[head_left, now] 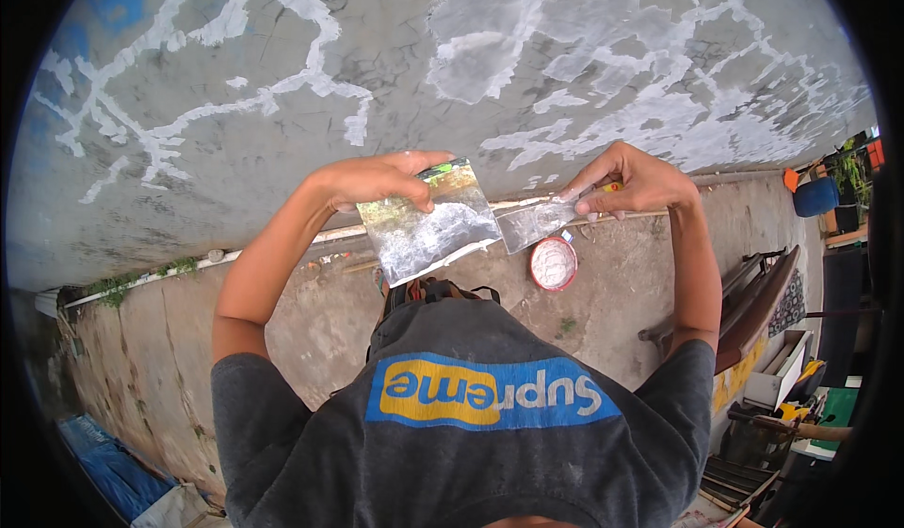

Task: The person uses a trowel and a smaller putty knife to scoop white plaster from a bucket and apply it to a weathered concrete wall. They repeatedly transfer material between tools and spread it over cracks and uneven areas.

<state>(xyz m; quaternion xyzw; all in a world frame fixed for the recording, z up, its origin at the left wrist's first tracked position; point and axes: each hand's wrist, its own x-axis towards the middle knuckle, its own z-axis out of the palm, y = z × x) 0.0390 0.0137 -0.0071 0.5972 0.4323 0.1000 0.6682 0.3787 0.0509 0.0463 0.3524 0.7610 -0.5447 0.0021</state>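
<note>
My left hand [381,181] grips a flat square board [424,236] by its far left edge, thumb on top. White filler paste is smeared over the board, with a thick ridge along its near edge. My right hand [636,184] pinches a wide putty knife [537,224], its fingers covering the handle. The blade's left edge meets or overlaps the board's right edge; I cannot tell if they touch. Below the putty knife, a round red-rimmed tub [554,264] of white paste stands on the ground. Ahead rises a grey wall [377,19] streaked with white filler.
A brown bench-like piece [763,307] lies to the right, near a white box [782,368] and assorted clutter. Beyond it sits a blue barrel [815,197]. A blue tarp [113,467] lies at the lower left. Small weeds [113,288] grow along the wall's base.
</note>
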